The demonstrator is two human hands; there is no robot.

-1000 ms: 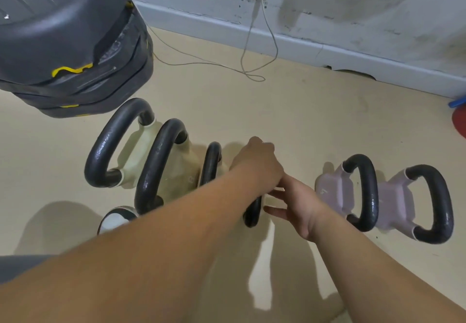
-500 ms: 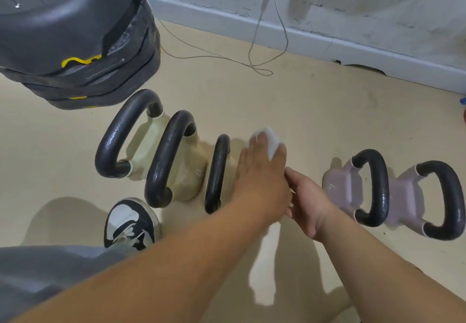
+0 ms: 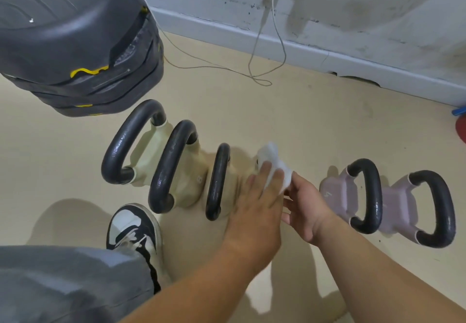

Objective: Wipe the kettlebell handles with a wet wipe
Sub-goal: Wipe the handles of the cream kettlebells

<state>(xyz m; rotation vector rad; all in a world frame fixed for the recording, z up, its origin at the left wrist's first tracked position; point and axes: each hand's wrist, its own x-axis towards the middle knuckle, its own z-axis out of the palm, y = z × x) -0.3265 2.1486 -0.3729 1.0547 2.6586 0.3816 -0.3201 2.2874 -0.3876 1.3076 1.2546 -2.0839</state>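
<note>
Both hands' fingers on the wet wipe

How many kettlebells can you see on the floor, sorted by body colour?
Cream-bodied kettlebells with black loop handles: 3
Lilac-bodied kettlebells with black loop handles: 2
Total in view: 5

Wet wipe: white, crumpled, just right of the cream kettlebells.
Handles: black, glossy, upright loops.
Lilac kettlebells: two, side by side.
</note>
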